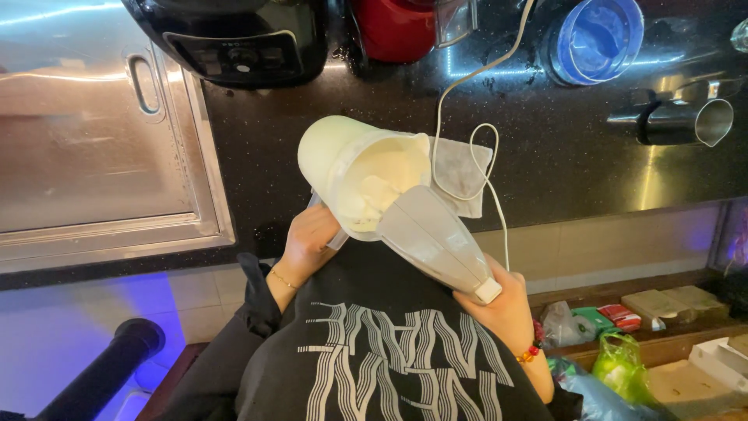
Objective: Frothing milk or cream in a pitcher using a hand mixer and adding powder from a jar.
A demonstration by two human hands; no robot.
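- At the near edge of the dark counter [545, 156], a cream plastic jug [343, 160] is tilted toward the person, with a white hand blender [436, 238] pushed into its mouth.
- Left hand [308, 242] is closed around the jug's near lower side, steadying it.
- Right hand [502, 308] is wrapped around the blender's top end, beside the person's chest.
- Pale thick mixture fills the jug, so it is probably fairly heavy for its size. Its smooth wall may be slippery; holding low at the handle side looks safest.
- By its look the blender is rigid and light. Its white cord [475, 140] loops over a folded cloth [463, 175] just right of the jug and could snag.
- Far along the counter stand a black appliance [234, 35], a red container [393, 27] and a blue bowl [596, 39], well apart from the jug.
- Right of these lies a steel measuring cup [686, 121]; a steel sink cover [93, 132] sits to the left.
- Near right, a low shelf holds packets and a green bag [619, 362].
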